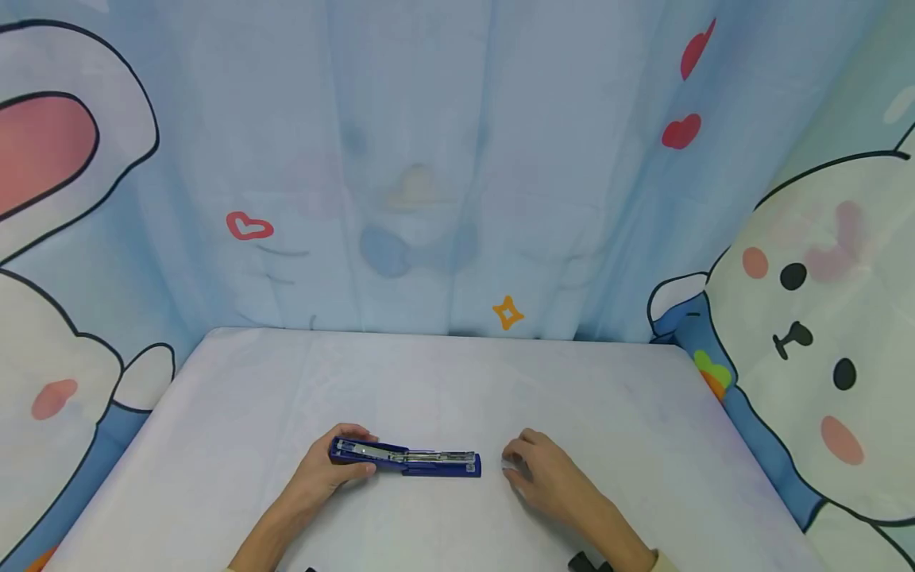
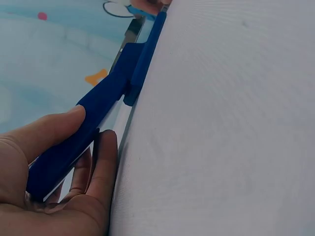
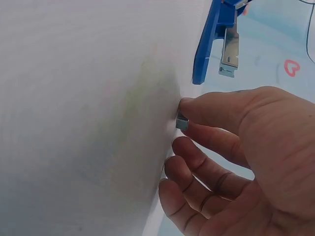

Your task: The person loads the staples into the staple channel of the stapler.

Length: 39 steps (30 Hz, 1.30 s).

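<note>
A blue stapler (image 1: 441, 469) lies opened out on the white table, its metal staple channel showing in the head view. My left hand (image 1: 318, 469) grips its swung-back top arm at the left, thumb on one side and fingers on the other, as the left wrist view shows. To the right of the stapler, apart from its end, my right hand (image 1: 554, 481) is low over the table. Between thumb and index finger it pinches a small silvery strip of staples (image 3: 182, 122), mostly covered by the fingertips. The other fingers of that hand are loosely bent.
The white-covered table (image 1: 400, 373) runs back to a pale blue curtain (image 1: 572, 238) printed with cartoon animals and hearts. A small black object (image 1: 588, 562) shows beside the right wrist at the bottom edge.
</note>
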Available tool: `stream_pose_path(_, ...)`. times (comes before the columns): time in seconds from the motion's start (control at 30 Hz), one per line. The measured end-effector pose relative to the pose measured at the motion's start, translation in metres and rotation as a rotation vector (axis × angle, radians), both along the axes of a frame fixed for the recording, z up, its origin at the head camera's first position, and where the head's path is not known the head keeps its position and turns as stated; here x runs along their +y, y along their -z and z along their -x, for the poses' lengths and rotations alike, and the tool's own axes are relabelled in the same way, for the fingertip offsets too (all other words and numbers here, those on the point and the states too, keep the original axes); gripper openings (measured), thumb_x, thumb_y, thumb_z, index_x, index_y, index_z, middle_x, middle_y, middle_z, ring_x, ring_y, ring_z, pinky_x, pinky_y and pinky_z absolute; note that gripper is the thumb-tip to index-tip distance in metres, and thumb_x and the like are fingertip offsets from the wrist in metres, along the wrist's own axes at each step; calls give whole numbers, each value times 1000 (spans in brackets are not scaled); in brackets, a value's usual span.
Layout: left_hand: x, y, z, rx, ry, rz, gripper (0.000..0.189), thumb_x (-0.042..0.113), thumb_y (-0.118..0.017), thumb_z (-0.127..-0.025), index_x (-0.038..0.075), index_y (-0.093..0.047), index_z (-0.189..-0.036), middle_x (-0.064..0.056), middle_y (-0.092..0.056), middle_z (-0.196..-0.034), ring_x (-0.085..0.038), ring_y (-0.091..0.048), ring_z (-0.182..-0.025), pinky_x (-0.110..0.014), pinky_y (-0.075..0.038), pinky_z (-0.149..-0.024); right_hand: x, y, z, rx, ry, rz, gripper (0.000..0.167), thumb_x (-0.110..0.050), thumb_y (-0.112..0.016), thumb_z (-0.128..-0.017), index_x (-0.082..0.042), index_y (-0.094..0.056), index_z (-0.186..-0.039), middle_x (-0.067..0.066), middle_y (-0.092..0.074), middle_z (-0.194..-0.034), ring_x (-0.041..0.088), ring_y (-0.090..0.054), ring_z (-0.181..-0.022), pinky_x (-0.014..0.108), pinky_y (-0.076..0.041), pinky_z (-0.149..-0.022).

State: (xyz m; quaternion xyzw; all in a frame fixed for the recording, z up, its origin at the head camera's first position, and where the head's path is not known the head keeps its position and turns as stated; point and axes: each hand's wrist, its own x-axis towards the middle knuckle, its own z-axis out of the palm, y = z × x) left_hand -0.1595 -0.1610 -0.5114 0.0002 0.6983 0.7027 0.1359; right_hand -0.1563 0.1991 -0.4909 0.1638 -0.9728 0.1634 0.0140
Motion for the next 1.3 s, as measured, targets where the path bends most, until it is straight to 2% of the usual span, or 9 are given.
stream_pose_path(0.13, -1, 3, 0, -10, -4, -13, 55, 0, -85, -85, -2, -57, -132, -12, -70, -136, -19, -63, -123, -20, -55, -95, 0, 0, -1, -12, 4, 0, 17, -17, -87, -87, -18, -78, -102, -11, -64, -93, 3, -58, -87, 27, -57, -81)
stream_pose_path(0.47, -2, 5, 0, -17, 9, -51, 54, 0, -84, -85, -1, -56, -131, -5, -71, -132, -21, -62, -125, -21, -55, -96, -1, 1, 0, -10, 1, -1, 15, -16, -86, -88, -16, -79, -101, -11, -65, -94, 2, -58, -86, 26, -57, -80)
stream_pose_path(0.73, -2, 5, -2, -12, 6, -68, 54, 0, -84, -85, -1, -55, -131, -7, -70, -133, -19, -62, -124, -21, -55, -96, -1, 1, 0, -7, -15, 27, 13, -14, -85, -89, -14, -79, -100, -10, -66, -93, 3, -59, -85, 26, -57, -79)
stream_pose_path(0.97, 0, 7, -2, -9, 0, -83, 53, -2, -84, -85, 0, -55, -130, -5, -71, -130, -18, -63, -121, -21, -55, -95, -2, -1, 0, -24, 5, 32, 11, -12, -85, -88, -14, -79, -98, -9, -66, -91, 5, -60, -85, 26, -57, -79)
stream_pose_path(1.3, 0, 6, -3, 12, -5, -97, 58, 0, -83, -87, -2, -52, -135, -3, -72, -129, -15, -63, -121, -19, -54, -96, -3, -1, 2, -39, 32, 46, 10, -14, -84, -89, -16, -79, -97, -11, -66, -91, 3, -60, -85, 26, -57, -79)
